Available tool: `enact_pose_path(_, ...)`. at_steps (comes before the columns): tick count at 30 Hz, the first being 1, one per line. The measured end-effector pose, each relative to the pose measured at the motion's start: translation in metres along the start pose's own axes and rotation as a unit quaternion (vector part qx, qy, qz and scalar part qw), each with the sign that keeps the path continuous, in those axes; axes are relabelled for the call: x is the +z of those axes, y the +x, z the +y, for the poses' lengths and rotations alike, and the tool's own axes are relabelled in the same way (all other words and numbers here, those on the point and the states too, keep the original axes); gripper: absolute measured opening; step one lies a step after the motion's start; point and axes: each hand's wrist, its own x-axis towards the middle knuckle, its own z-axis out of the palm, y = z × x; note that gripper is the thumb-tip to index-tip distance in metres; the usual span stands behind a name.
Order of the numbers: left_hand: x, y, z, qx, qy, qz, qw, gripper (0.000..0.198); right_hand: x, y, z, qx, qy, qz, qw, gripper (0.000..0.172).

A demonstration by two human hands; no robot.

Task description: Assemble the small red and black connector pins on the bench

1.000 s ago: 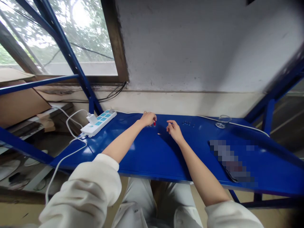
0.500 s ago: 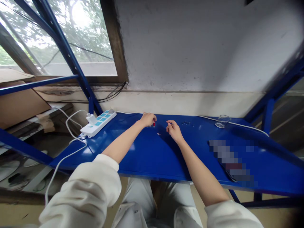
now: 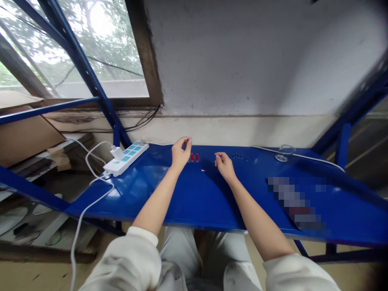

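My left hand (image 3: 181, 153) is raised above the back of the blue table (image 3: 194, 198), its thumb and fingertips brought together in a pinch. Anything between those fingertips is too small to make out. Just right of it, two small red cylinders (image 3: 197, 157) stand side by side on the tabletop. My right hand (image 3: 224, 165) hovers farther right with curled fingers, closed toward the thumb; what it may hold is hidden. Between the hands and nearer to me lies a tiny pale scrap (image 3: 203, 170). Several small clear pieces (image 3: 240, 156) lie beyond the right hand.
A white power strip (image 3: 125, 158) with a plug and cable lies on the left. Toward the back right is a clear round container (image 3: 281, 158), beside a white cable (image 3: 318, 161). A blurred-out flat object (image 3: 294, 204) occupies the right side. Blue frame posts (image 3: 344, 147) flank the table.
My left hand has lifted off the red cylinders and turned upward, leaving two of them in view. My right hand has shifted slightly, its fingers closer together.
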Motion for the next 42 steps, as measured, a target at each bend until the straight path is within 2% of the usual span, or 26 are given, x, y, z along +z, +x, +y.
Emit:
enact_pose_path(2,-0.001,-0.018,-0.001,-0.044,-0.023,0.051,0.997,0.025,-0.001,-0.001,-0.002,-0.006,-0.017,0.020,1.000,0.032)
enact_pose_path(4,0.001,-0.035,-0.008,-0.084,-0.021,0.066,0.994,0.029,-0.002,-0.002,-0.003,-0.009,-0.033,0.041,0.999,0.033)
enact_pose_path(9,0.006,-0.059,-0.027,-0.113,0.022,0.016,0.993,0.037,-0.005,-0.004,-0.004,-0.005,-0.044,0.074,0.996,0.032)
enact_pose_path(18,0.011,-0.062,-0.036,-0.106,0.077,-0.023,0.991,0.035,-0.004,-0.004,-0.002,-0.002,-0.055,0.074,0.996,0.031)
enact_pose_path(32,0.012,-0.061,-0.040,-0.092,0.101,-0.030,0.990,0.039,-0.004,-0.003,0.001,-0.006,-0.083,0.070,0.994,0.036)
enact_pose_path(38,0.009,-0.062,-0.036,-0.081,0.130,-0.033,0.988,0.039,-0.004,-0.003,0.000,-0.004,-0.087,0.072,0.994,0.034)
enact_pose_path(42,0.014,-0.064,-0.030,-0.061,0.175,-0.055,0.981,0.034,-0.004,-0.002,0.002,-0.011,-0.086,0.068,0.994,0.035)
